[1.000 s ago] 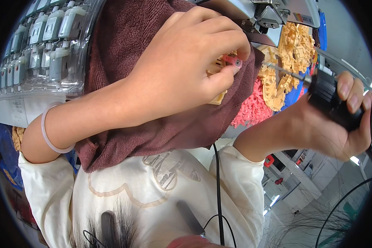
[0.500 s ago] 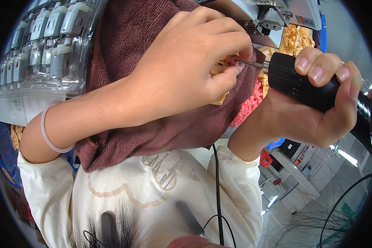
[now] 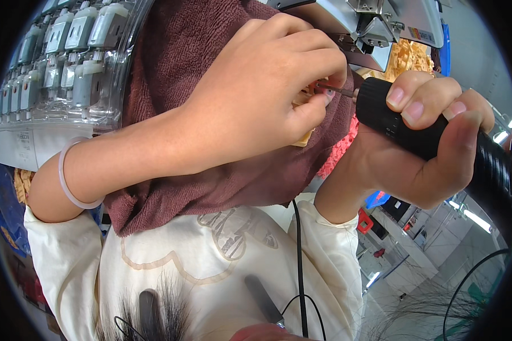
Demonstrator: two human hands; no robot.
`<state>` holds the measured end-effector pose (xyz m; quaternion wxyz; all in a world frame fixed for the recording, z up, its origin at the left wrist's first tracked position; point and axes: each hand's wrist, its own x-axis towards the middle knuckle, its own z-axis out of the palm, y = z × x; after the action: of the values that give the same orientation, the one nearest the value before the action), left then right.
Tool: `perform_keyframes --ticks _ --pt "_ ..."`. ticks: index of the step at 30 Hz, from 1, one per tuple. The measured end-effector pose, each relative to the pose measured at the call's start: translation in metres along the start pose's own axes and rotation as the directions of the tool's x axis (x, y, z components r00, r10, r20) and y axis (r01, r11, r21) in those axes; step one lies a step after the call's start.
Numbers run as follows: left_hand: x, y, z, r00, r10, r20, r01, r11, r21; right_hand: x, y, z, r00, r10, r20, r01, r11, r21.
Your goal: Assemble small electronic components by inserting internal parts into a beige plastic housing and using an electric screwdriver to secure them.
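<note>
My left hand (image 3: 267,85) is closed around a small yellow plastic part (image 3: 304,138), most of it hidden behind the fingers and palm. Thumb and forefinger meet at the part's right side. In my right hand (image 3: 424,148) is a black electric screwdriver (image 3: 375,105), held nearly level, its tip toward the left. Its thin metal bit (image 3: 341,90) reaches in between my left thumb and forefinger, where a bit of orange-red shows. Whether the bit sits on a screw, I cannot tell. Beneath my left hand lies a brown towel (image 3: 170,74).
Clear trays (image 3: 111,116) of small silver motors (image 3: 82,28) stand at the far left. A metal fixture (image 3: 370,28) is at the far right, beside yellow parts (image 3: 409,59) and pinkish-red parts (image 3: 341,150). A black cable (image 3: 300,256) hangs before my shirt.
The electric screwdriver and my right hand have moved a little left, closer to my left hand. Less of the bit shows now. My left hand keeps its grip, almost still.
</note>
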<state>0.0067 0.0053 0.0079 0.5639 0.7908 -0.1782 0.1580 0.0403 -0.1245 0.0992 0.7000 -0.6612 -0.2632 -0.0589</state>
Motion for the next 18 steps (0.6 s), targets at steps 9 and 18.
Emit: perform_keyframes --ticks 9,18 --pt "-0.001 -0.006 -0.003 1.000 0.018 -0.011 -0.018 1.000 0.025 -0.001 0.015 0.005 0.999 -0.031 0.016 0.031 0.999 -0.022" --pt "0.005 0.000 -0.002 0.981 0.152 0.120 -0.175 0.962 0.208 -0.004 0.011 -0.018 0.945 -0.235 -0.228 0.254 0.965 0.060"
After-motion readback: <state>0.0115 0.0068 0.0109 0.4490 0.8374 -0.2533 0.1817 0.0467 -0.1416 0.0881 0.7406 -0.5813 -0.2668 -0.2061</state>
